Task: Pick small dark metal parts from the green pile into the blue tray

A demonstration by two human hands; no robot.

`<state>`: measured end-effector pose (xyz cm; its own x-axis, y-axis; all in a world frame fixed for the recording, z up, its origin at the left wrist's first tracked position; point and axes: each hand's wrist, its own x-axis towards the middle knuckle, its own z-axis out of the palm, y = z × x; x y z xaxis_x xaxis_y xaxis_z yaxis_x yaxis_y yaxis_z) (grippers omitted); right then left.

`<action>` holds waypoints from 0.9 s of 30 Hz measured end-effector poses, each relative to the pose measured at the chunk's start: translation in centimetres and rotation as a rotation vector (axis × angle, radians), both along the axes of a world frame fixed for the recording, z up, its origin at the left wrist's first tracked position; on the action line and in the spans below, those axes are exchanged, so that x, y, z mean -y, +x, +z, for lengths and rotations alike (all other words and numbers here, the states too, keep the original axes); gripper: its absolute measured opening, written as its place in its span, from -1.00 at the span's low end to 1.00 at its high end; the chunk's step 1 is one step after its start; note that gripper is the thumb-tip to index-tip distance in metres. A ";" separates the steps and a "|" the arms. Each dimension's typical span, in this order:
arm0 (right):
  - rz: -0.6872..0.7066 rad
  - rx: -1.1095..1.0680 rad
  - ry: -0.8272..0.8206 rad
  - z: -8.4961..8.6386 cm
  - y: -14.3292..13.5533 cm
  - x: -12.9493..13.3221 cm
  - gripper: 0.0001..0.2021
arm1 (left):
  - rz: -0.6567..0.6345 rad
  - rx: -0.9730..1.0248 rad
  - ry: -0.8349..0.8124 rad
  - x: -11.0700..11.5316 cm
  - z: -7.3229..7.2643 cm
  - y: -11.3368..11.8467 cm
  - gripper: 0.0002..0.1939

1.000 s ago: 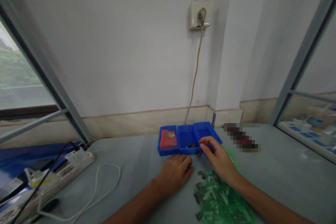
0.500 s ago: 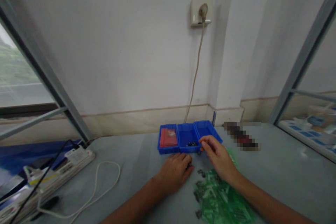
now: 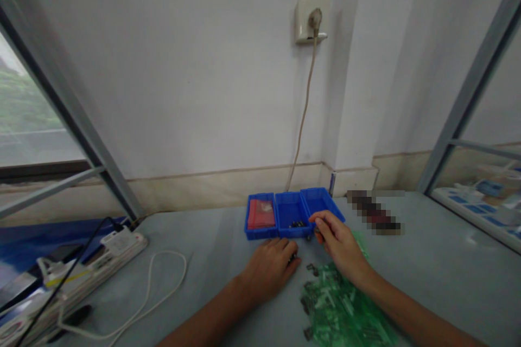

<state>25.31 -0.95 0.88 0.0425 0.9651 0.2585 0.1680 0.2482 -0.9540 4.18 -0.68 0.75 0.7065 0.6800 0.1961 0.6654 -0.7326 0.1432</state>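
My left hand (image 3: 273, 267) rests on the grey table, its fingers curled around something small and dark that I cannot make out. Over the front edge of the right blue bin, my right hand (image 3: 334, 236) is closed in a pinch; what sits between its fingertips is too small to name. The left blue bin (image 3: 246, 223) holds red packets (image 3: 261, 213). Small dark parts (image 3: 298, 224) lie at the front of the middle blue bin (image 3: 291, 206). Nothing shows inside the right blue bin (image 3: 321, 200). Green plastic bags (image 3: 345, 306) with small metal pieces lie below my right hand.
A power strip (image 3: 122, 252) with plugs and a white cable (image 3: 185, 268) lie at the left. On the wall hangs a socket (image 3: 305, 20) with its cord running down behind the bins. A blurred dark item (image 3: 374, 212) is right of the bins. Metal frames stand on both sides.
The fingertips of my right hand have shifted slightly, with the thumb a little further right. My left hand stays in place.
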 end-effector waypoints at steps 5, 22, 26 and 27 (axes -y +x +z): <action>-0.024 0.018 0.025 -0.2 0.1 -0.2 -0.66 | 0.002 -0.002 0.003 0.0 0.0 0.0 -0.92; -0.049 0.014 0.033 -0.4 0.0 -0.3 -0.71 | -0.005 0.016 0.019 0.0 -0.3 -0.2 -0.92; -0.048 0.008 0.029 -0.3 0.1 -0.2 -0.71 | -0.006 0.009 0.022 -0.1 -0.3 -0.2 -0.91; -0.051 0.010 0.029 -0.3 0.1 -0.2 -0.71 | -0.004 0.007 0.021 -0.1 -0.3 -0.2 -0.91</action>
